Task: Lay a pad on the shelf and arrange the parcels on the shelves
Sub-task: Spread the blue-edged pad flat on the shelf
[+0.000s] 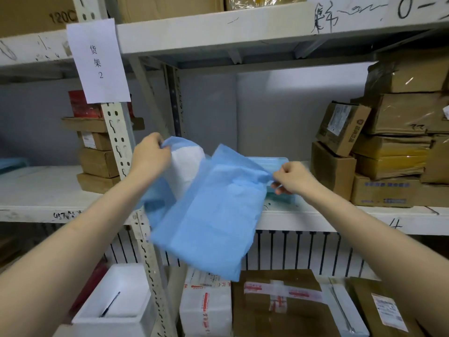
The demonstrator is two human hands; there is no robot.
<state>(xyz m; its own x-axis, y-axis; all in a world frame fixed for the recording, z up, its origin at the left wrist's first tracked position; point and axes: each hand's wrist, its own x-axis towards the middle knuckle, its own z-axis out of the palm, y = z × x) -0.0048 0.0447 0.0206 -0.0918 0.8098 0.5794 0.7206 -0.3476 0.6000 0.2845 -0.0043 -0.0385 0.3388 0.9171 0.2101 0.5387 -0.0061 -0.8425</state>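
White steel racking (315, 220) fills the view of a parcel storeroom. Nearest the camera, the lower shelf holds a white foam box (116, 302), a white parcel (206, 310) bound in red-printed tape, a brown carton (279, 300) crossed by the same tape, and a brown parcel (379, 310) with a printed label too small to read. Above them a person holds a blue pad (213, 215) in the air before the middle shelf's front edge: the left hand (150, 154) pinches one upper corner with curled fingers, and the right hand (291, 177) pinches the opposite upper edge. The pad hangs half unfolded (its white inner face shows beside the left hand), and its lower end dangles in front of the parcels below. Behind it on the middle shelf lies a flat teal pack (272, 160). Cardboard cartons (393, 147) are stacked on the shelf's right side, some wrapped in clear tape, with printing too blurred to read. A shorter stack of boxes (97, 161) stands on the shelf left of the perforated post (119, 142). On that post hangs a paper sign (97, 59) reading "货架 2". Black marker scrawls, among them a "0", run along the top beam (218, 35), and a carton (36, 15) at upper left is marked "120C".
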